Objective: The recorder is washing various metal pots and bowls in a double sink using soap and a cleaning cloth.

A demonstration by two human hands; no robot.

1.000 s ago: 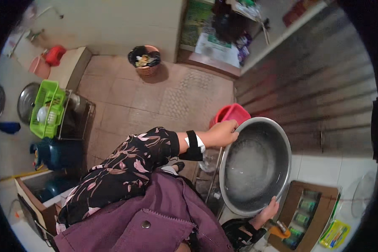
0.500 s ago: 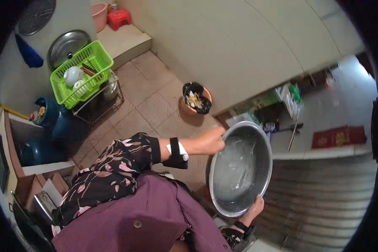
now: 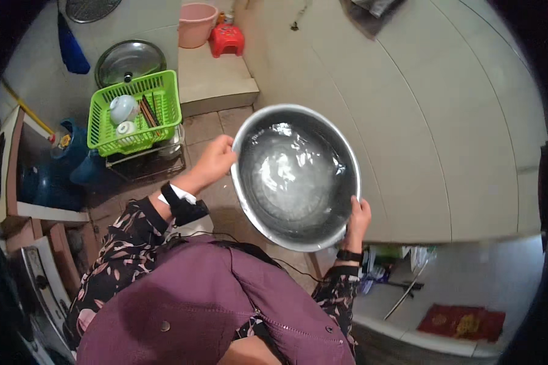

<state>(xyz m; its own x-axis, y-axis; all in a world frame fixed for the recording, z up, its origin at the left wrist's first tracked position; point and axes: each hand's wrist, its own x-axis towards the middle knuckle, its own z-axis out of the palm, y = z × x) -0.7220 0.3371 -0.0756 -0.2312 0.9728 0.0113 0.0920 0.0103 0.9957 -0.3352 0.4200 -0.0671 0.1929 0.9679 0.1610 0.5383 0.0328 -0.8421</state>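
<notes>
A round steel basin (image 3: 295, 176), mouth facing up and holding water, was held above the floor. Its rim was gripped by the left hand (image 3: 213, 161) and right hand (image 3: 358, 218), fingers curled. A green basket (image 3: 134, 112) stood left.

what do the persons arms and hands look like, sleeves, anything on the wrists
Both arms wear dark long sleeves with a pink floral print. The left hand is bare, with a black band and a white strip at the wrist. The right hand is bare too, with a black wrist strap. A thin black cable crosses the purple garment below.
</notes>
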